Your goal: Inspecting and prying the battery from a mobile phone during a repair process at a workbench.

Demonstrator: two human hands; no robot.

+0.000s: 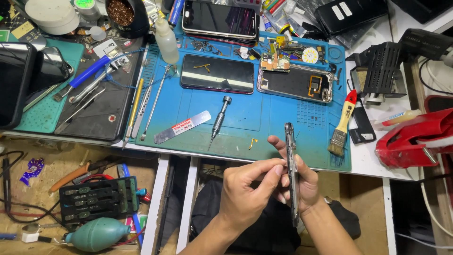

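Your left hand [247,191] and right hand [302,182] both hold a thin dark phone frame [291,170] edge-on to the camera, just past the near edge of the surface [368,160]; the left grip pinches its long edge with thumb and fingertips, the right grip wraps it from behind. On the blue work mat [245,118] ahead lie a screwdriver [219,118], a flat metal opening tool [181,127], a dark phone lying flat [217,74] and an opened phone body [296,82]. A brush with a red and yellow handle [343,123] rests at the mat's right edge, tweezers [155,101] near its left
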